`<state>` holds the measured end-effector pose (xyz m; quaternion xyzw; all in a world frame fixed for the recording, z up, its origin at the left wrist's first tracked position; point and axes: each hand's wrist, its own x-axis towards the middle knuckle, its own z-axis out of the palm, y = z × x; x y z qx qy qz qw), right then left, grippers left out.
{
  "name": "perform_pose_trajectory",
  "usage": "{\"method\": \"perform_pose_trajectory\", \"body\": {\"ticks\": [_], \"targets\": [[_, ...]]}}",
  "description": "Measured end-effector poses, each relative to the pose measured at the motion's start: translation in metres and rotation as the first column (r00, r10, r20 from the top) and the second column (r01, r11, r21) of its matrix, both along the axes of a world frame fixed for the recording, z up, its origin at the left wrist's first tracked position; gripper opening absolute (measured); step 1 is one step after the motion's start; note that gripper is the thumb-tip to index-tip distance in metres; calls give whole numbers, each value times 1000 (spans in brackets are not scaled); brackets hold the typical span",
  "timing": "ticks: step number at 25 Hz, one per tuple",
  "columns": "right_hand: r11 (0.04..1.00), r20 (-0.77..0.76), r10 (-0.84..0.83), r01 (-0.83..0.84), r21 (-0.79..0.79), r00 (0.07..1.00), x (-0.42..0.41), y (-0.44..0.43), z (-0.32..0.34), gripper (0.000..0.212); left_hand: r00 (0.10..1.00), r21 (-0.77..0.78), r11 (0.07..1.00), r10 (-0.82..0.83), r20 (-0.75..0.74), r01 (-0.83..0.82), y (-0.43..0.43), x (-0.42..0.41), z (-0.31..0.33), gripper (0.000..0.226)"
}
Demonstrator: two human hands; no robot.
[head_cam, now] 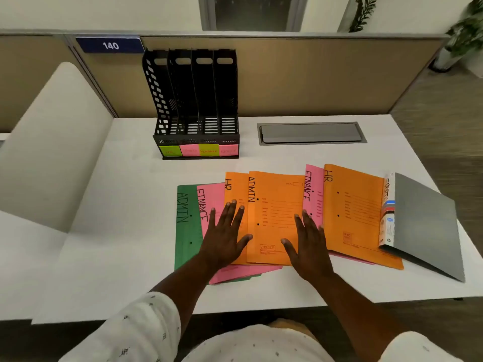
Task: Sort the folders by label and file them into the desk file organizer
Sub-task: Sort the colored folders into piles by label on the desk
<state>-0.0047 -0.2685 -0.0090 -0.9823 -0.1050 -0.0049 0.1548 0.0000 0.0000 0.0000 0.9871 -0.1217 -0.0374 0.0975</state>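
Several labelled folders lie fanned across the white desk. From left: a green ADMIN folder, a pink FINANCE folder, an orange HR folder, an orange ADMIN folder, a second pink FINANCE folder, a second orange HR folder and a grey folder. My left hand lies flat, fingers spread, over the pink and orange folders. My right hand lies flat on the orange ADMIN folder. The black file organizer stands behind with empty slots and coloured sticky labels on its front.
A grey cable-port cover is set into the desk right of the organizer. A tan partition closes the back. A white divider panel rises at the left. Potted plants stand at the far right.
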Motion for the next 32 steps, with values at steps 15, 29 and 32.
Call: {"method": "perform_pose_trajectory", "body": {"ticks": [15, 29, 32], "targets": [[947, -428, 244, -308, -87, 870, 38, -17, -42, 65, 702, -83, 823, 422, -574, -563, -79, 46, -19, 85], [970, -318, 242, -215, 117, 917, 87, -26, -35, 51, 604, -395, 468, 495, -624, -791, -89, 76, 1, 14], [979, -270, 163, -122, 162, 949, 95, -26, -32, 52, 603, -451, 402, 485, -633, -797, -78, 74, 12, 13]]}}
